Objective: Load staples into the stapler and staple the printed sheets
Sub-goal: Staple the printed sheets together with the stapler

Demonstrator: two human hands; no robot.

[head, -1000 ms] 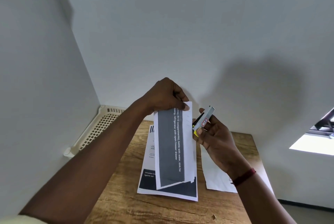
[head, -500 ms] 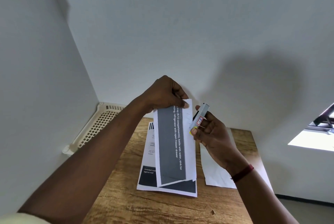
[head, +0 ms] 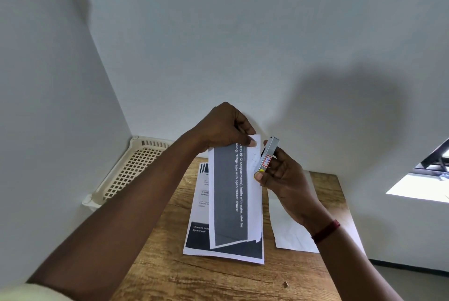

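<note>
My left hand (head: 224, 128) pinches the top edge of the printed sheets (head: 232, 193), which hang upright above the table with a dark grey band and white text on the front page. My right hand (head: 281, 179) grips a small grey stapler (head: 267, 153) with a red-framed label, held upright against the right edge of the sheets near their top corner. More printed sheets (head: 201, 215) lie flat on the wooden table (head: 170, 271) below.
A cream plastic basket (head: 131, 169) leans in the corner at the table's back left. A blank white sheet (head: 291, 232) lies at the right under my right wrist. A tiny metal piece (head: 286, 283) rests near the front edge. White walls close in at left and behind.
My right hand has tipped the stapler more upright and brought it in against the right edge of the held sheets. My left hand has held the sheets still.
</note>
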